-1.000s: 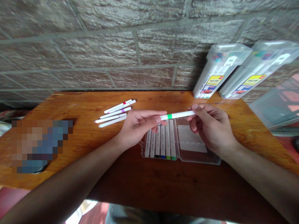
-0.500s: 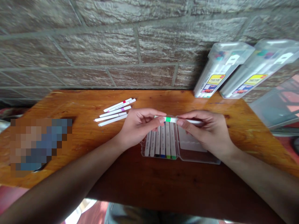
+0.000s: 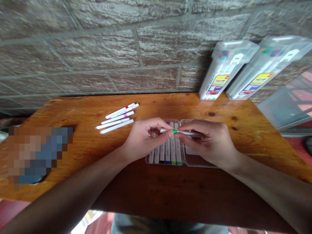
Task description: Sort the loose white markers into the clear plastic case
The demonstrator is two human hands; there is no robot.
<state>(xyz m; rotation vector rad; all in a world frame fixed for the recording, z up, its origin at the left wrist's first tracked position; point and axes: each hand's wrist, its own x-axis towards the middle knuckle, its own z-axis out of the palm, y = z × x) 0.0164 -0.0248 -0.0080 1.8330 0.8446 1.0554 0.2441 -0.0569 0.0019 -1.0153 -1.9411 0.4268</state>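
A white marker with a green band (image 3: 187,132) lies level between my two hands, above an open clear plastic case (image 3: 200,162). My left hand (image 3: 148,136) pinches its left end, thumb and fingertips close to the green band. On the other side my right hand (image 3: 207,136) is closed round the marker's right part, its fingertips almost meeting the left ones. Below them, several white markers (image 3: 167,152) stand side by side in the case's left half, their lower ends black, blue and green. The hands cover part of the case.
Left of the case, several loose white markers (image 3: 117,123) lie on the wooden table (image 3: 80,113). Two clear marker boxes (image 3: 216,81) lean against the stone wall (image 3: 156,48) at the back right. A blurred-out object (image 3: 44,156) lies at the left.
My right hand has slid left along the marker, so its fingertips now sit close to my left ones at the green band. Both hands are slightly lower in the view, which has shifted a little.
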